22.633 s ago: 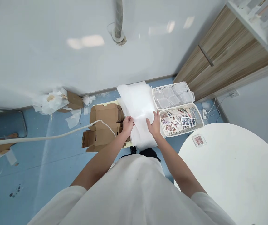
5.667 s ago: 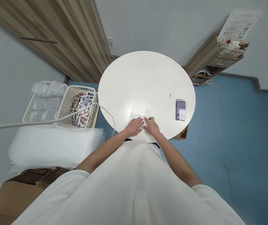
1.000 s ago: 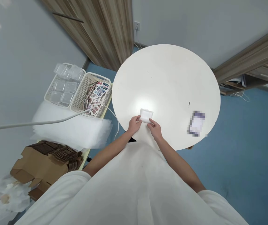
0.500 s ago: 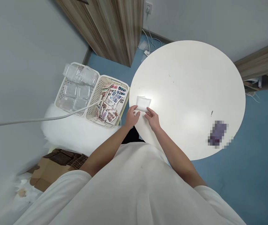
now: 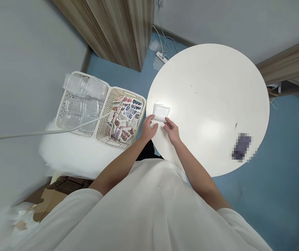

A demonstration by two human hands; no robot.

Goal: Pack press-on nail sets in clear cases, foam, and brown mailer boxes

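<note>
A small white packet, perhaps foam or bubble wrap point(image 5: 161, 112), is at the left side of the round white table point(image 5: 206, 87). Its two near corners are pinched, one by each hand. My left hand point(image 5: 148, 128) has its fingertips closed on the left corner. My right hand point(image 5: 172, 131) grips the right corner between thumb and fingers. Whatever may lie inside the packet does not show. To the left, a cream basket point(image 5: 102, 129) holds several cards of colourful press-on nails point(image 5: 128, 112).
Another basket point(image 5: 60, 111) holds clear plastic packs point(image 5: 83, 104). A white cable point(image 5: 47, 132) crosses above the baskets. White sheeting point(image 5: 71, 153) and a cardboard box point(image 5: 47, 202) are at lower left. A blurred-out dark object point(image 5: 241, 147) lies on the table's right. A power strip point(image 5: 161, 57) is on the floor.
The view has shifted slightly. Both hands keep hold of the packet's near corners, and the packet appears a little flatter and more opened out.
</note>
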